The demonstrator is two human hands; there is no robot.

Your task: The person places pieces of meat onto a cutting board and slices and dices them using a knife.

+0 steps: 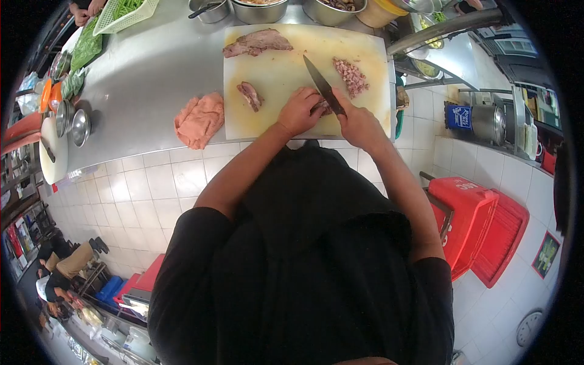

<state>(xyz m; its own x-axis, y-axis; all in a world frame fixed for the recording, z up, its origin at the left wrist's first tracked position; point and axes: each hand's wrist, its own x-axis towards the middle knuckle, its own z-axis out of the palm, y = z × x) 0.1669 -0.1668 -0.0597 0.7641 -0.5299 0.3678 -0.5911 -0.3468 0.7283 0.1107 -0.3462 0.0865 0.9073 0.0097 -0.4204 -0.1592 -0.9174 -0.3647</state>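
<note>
We hold the knife in the right grip, which is clamped around its handle; the blade points away from the body and slants to the left. The left grip is closed over the working piece of meat, fingers bent and set just beside the blade. We judge that this hold keeps the piece steady against the cutting board and the fingertips back from the edge.

The working piece lies near the board's close edge, between the two grips, probably to keep the arms low and the blade in clear view. The diced meat forms a pile beyond the knife, to its right, apparently set out of the cutting zone. We find the large slab at the far left and a smaller chunk nearer, both well apart from the blade. A crumpled pink cloth lies on the steel bench just left of the board, likely placed there for wiping within reach.

The working piece is reddish-pink and mostly hidden by the fingers. The dice are small, pink and pale, unevenly shaped; the slab is browner outside.
</note>
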